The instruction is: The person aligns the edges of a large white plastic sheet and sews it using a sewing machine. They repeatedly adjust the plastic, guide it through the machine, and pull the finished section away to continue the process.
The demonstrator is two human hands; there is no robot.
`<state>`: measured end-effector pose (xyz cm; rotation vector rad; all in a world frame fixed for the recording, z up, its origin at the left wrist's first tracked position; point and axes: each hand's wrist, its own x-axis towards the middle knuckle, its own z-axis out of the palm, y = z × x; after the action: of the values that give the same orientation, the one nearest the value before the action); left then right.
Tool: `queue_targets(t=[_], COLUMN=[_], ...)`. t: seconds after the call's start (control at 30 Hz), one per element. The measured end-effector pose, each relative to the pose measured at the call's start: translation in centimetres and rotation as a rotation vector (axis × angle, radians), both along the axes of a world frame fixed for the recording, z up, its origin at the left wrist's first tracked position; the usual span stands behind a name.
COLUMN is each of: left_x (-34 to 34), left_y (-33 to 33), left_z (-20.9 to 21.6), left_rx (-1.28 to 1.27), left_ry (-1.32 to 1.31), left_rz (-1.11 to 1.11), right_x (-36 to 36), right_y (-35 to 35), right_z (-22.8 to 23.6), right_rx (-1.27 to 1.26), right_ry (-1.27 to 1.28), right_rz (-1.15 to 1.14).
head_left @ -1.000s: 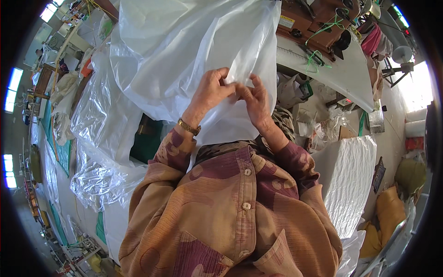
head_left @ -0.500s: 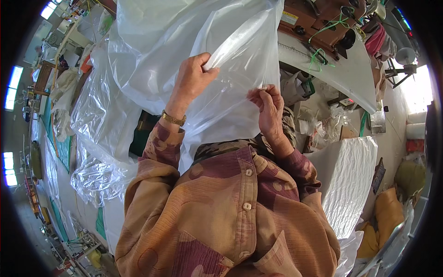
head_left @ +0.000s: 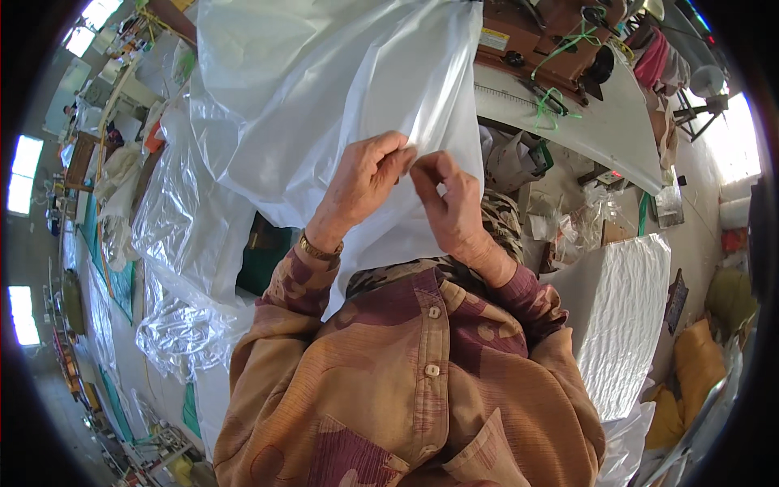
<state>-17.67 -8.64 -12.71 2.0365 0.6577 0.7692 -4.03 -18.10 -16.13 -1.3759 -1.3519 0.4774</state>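
Note:
A large sheet of white translucent plastic (head_left: 284, 114) hangs in folds over my lap and fills the upper middle of the head view. My left hand (head_left: 365, 183) pinches it near the right-hand fold, with the thumb against the curled fingers. Close by, its fingertips almost touching the left ones, is my right hand (head_left: 454, 207). Its thumb and forefinger are drawn together and slightly blurred; what lies between them is too small to make out.
A brown sewing machine (head_left: 552, 49) with green ties stands on a pale worktable (head_left: 584, 134) at the far right. Clear crinkled plastic (head_left: 182, 325) lies on the left. A white-covered block (head_left: 621, 316) sits by my right elbow, and a dark green container (head_left: 268, 260) shows near my left wrist.
My left hand has come down and to the right along the sheet. My right hand has moved left, so the fingertips of both hands now meet in front of the plastic.

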Motion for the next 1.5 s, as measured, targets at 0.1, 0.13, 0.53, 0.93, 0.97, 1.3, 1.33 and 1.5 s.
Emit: queue_targets(t=[0.1, 0.13, 0.53, 0.93, 0.97, 1.3, 1.33, 1.5], left_x=[0.2, 0.3, 0.4, 0.0, 0.1, 0.4, 0.2, -0.5], left_y=[-0.5, -0.4, 0.9, -1.7, -2.0, -2.1, -2.1, -1.8], left_z=[-1.0, -1.4, -4.0, -1.1, -0.7, -0.8, -0.7, -1.6], left_rx=[-0.191, -0.200, -0.473, 0.092, 0.110, 0.220, 0.193, 0.042], left_ry=[-0.110, -0.124, -0.111, -0.075, -0.067, -0.054, -0.031, -0.040], left_rz=[-0.017, -0.006, -0.023, 0.203, 0.183, 0.029, 0.022, 0.033], right_x=[0.2, 0.1, 0.2, 5.6, 4.7, 0.0, 0.0, -0.4], right_y=[0.1, 0.2, -0.5, -3.9, -3.9, -2.5, -2.4, -2.2], right_z=[0.1, 0.2, -1.3, -6.5, -4.7, 0.3, 0.0, -0.1], right_rx=[0.058, 0.050, 0.172, -0.087, -0.017, 0.133, 0.157, 0.167], right_ry=[-0.223, -0.203, -0.460, -0.556, -0.497, -0.385, -0.414, -0.484], right_rz=[0.052, 0.091, 0.146, -0.284, -0.206, 0.107, 0.105, 0.155])
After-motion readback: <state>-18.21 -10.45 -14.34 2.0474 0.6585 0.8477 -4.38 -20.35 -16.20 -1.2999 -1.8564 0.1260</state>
